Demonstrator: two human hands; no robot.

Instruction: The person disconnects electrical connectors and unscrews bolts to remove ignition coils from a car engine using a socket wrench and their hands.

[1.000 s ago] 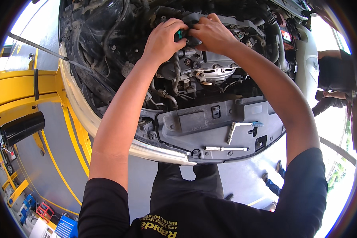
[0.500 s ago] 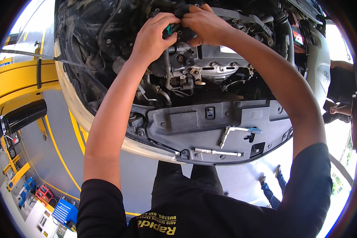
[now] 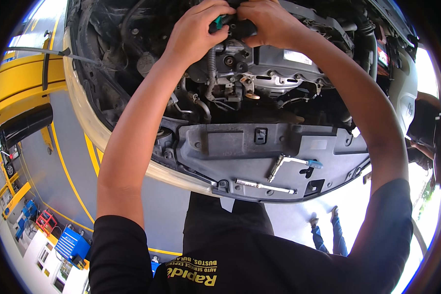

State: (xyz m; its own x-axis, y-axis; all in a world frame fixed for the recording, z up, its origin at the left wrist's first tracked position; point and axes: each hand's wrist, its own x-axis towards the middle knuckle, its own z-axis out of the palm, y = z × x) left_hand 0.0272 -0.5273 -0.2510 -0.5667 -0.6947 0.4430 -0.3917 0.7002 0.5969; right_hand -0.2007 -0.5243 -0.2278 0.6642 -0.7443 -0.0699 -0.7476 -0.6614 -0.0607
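Observation:
My left hand (image 3: 196, 32) is closed around a small green part (image 3: 218, 23) among dark hoses high in the engine bay. My right hand (image 3: 274, 27) grips a black part (image 3: 246, 29) just beside it, its fingertips partly cut off by the top edge. Below both hands are a ribbed hose (image 3: 212, 68), the engine cover (image 3: 264, 68) and a metal heat shield (image 3: 274, 85). On the grey plastic front panel (image 3: 220, 142) lie a ratchet with extension (image 3: 284, 162) and a straight chrome tool (image 3: 264, 186).
The car's pale front edge (image 3: 98, 132) curves round in front of my body. A yellow lift (image 3: 19, 81) stands left, with blue tool cabinets (image 3: 72, 245) lower left. At right another person (image 3: 423, 127) leans in, and someone's jeans-clad legs (image 3: 335, 230) show below.
My hands and the engine bay sit higher in the picture than a second ago; my hands stay together on the same parts, and the tools remain on the panel.

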